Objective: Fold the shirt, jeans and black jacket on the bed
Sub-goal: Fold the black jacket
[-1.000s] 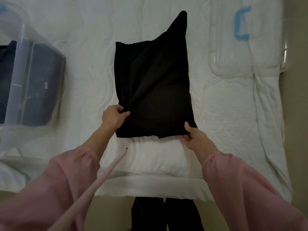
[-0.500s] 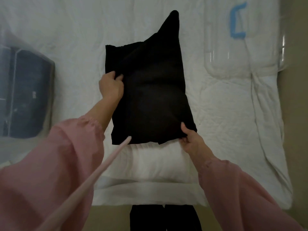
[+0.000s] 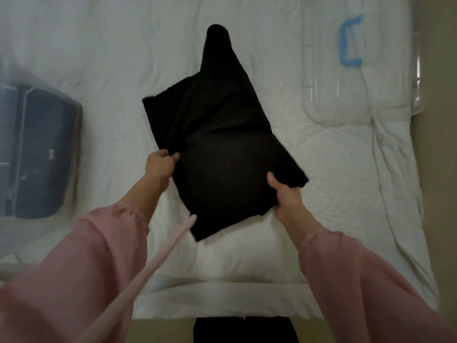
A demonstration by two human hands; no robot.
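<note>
A soft black jacket [image 3: 222, 154], folded into a thick, crooked rectangle with one pointy end sticking up toward the far side, lies in the middle of the puffy white quilted bed [image 3: 333, 169]. The left hand [image 3: 159, 164] pinches its left edge with curled fingers. The right hand [image 3: 284, 196] grips its near right edge, thumb on top. A clear plastic box [image 3: 42, 154] with dark clothes sits at the bed's left edge.

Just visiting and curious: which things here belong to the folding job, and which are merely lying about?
In the job: black jacket, left hand, right hand, bed.
Lying about: clear box, clear lid with blue mark.
</note>
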